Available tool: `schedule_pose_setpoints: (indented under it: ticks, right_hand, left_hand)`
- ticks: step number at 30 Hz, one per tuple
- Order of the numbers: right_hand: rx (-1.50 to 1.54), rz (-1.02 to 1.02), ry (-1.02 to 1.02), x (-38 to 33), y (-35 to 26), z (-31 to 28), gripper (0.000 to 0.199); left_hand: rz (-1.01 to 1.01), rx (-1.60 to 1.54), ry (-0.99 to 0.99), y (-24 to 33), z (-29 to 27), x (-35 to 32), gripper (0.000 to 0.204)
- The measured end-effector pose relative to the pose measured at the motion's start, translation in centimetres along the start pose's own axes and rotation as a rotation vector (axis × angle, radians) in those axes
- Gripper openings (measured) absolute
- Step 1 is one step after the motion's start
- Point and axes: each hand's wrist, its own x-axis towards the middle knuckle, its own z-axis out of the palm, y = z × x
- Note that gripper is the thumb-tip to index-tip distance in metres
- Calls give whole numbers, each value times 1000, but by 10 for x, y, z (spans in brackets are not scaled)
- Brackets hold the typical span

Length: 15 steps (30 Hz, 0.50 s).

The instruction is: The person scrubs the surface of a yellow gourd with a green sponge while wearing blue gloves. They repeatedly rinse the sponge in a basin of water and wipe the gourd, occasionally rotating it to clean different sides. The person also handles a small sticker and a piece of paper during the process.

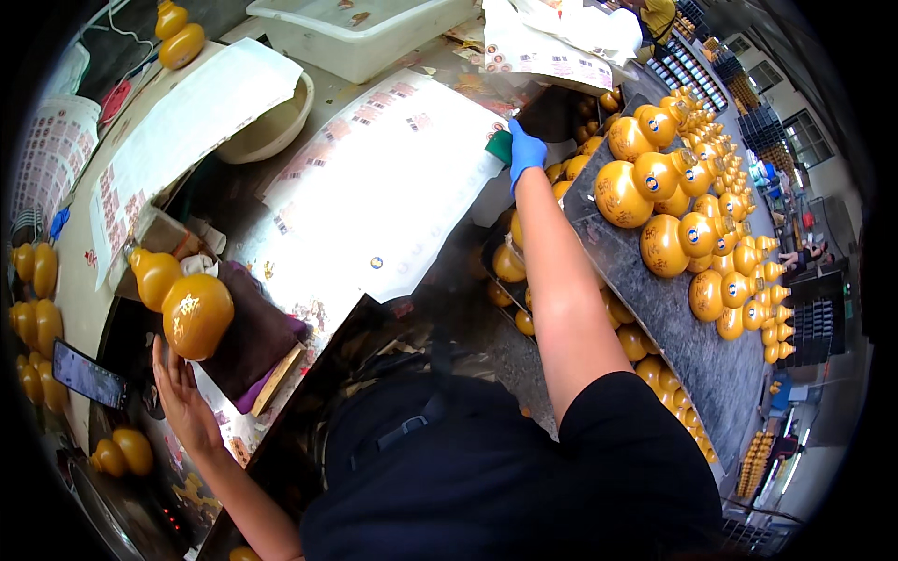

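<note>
My left hand (182,397) lies flat and open, its grip released, fingertips touching the base of a yellow gourd bottle (182,301) that lies on its side on a dark purple cloth (257,332) at the left of the bench (122,201). My right hand (525,150), in a blue glove, reaches far forward and pinches a green pad (500,146) at the edge of a large white label sheet (393,187); the grip is clenched on that pad. Just right of the glove a grey board (673,309) carries rows of upright gourd bottles (687,201), and more bottles show beneath it. A phone (86,374) lies near my left hand, with other gourds (122,453) below it and along the left rim. A beige bowl (276,126) sits further back under a second paper sheet (192,117), and a white tub (360,33) stands at the far edge.
</note>
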Motion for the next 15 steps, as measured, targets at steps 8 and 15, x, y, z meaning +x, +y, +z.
schedule_pose_setpoints:
  ticks: [8,15]
  right_hand:
    - [-88,-127,-166,20,5,8,48]
    - [296,116,75,12,8,6,29]
  left_hand:
    - [-40,-16,30,-5,-11,-1,52]
    - [-54,-40,28,0,-7,6,52]
